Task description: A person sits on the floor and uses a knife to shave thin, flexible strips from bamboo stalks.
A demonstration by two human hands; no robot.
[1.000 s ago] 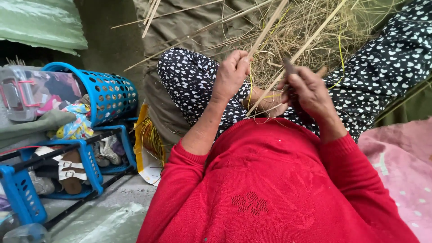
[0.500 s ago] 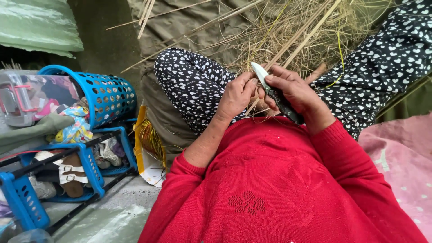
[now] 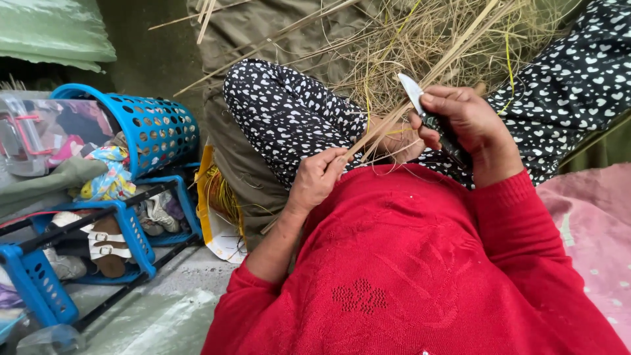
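Observation:
My left hand (image 3: pixel 319 179) pinches the near end of a long thin bamboo strip (image 3: pixel 420 82) that runs up and to the right over my lap. My right hand (image 3: pixel 460 121) grips a knife (image 3: pixel 413 91) with a dark handle; its pale blade points up and lies against the strip. I wear a red sweater (image 3: pixel 420 269) and dark trousers with small white hearts (image 3: pixel 282 112). A heap of dry straw-like shavings (image 3: pixel 420 39) lies between my knees.
A blue plastic basket (image 3: pixel 154 125) lies tipped on its side at the left above a blue and black shoe rack (image 3: pixel 98 243) with sandals and shoes. Yellow fibres on a flat yellow board (image 3: pixel 220 197) lean by my left leg. A pink cloth (image 3: pixel 591 223) is at the right.
My left hand has drawn back toward my body, down and left, pulling the strip along. My right hand with the knife has stayed near my right knee, its blade now clearly raised.

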